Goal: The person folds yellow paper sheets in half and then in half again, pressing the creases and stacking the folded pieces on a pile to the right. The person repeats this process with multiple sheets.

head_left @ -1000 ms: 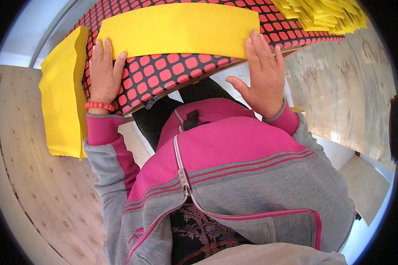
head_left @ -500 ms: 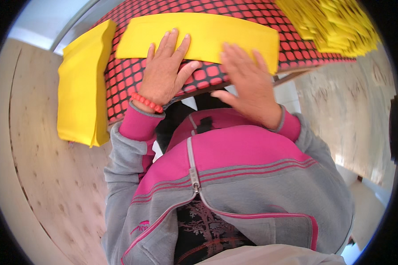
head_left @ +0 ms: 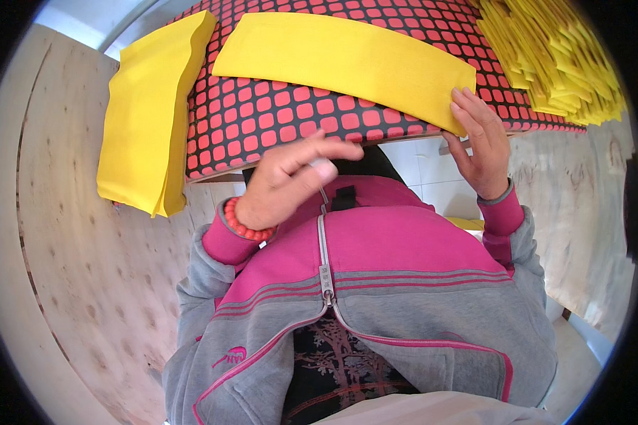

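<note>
A folded strip of yellow cloth (head_left: pixel 340 60) lies flat across the table covered with a red-and-black patterned cloth (head_left: pixel 283 117). My right hand (head_left: pixel 485 145) is at the strip's right end, fingertips resting on its top and the thumb apart at the near corner. The fingers are stretched out, not closed round the cloth. My left hand (head_left: pixel 287 177), with a red bead bracelet (head_left: pixel 244 221) at the wrist, is held in the air in front of the table's near edge. Its fingers are loosely extended to the right and hold nothing.
A thick stack of folded yellow cloth (head_left: pixel 145 117) lies at the left end of the table, its near end overhanging the edge. At the far right sits a pile of many yellow pieces (head_left: pixel 546 57). Pale wooden boards (head_left: pixel 85 234) stand to the left.
My left hand has lifted off the yellow strip and come back toward my body. The right hand has slid to the strip's right end. The whole view has shifted slightly.
</note>
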Motion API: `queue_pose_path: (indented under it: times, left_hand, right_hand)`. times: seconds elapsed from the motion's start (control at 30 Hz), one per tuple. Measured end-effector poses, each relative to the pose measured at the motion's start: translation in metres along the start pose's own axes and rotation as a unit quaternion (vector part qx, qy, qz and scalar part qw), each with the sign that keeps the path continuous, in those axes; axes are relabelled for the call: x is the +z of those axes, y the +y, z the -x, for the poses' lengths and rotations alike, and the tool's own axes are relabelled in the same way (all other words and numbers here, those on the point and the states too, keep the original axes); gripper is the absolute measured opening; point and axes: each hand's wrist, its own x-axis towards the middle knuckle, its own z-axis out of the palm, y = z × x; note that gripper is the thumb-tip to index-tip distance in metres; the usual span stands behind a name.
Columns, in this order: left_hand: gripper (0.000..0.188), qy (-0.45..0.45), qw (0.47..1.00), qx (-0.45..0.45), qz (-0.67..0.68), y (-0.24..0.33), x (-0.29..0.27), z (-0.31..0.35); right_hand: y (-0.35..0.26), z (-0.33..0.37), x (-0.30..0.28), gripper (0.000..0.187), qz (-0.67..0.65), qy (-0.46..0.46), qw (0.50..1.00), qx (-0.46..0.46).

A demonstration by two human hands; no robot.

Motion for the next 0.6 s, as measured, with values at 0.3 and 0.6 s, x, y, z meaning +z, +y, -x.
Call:
queue_pose_path:
  times: [0.3,0.6]
  left_hand:
    - [0.049,-0.049,0.896,-0.248,0.365,-0.019,0.068,0.014]
    - [0.071,-0.017,0.857,-0.278,0.433,-0.028,0.118,-0.007]
  right_hand:
    - [-0.038,0.034,0.002,0.021,0.017,0.028,0.999,-0.035]
    - [-0.064,0.059,-0.019,0.032,-0.106,0.114,0.988,0.005]
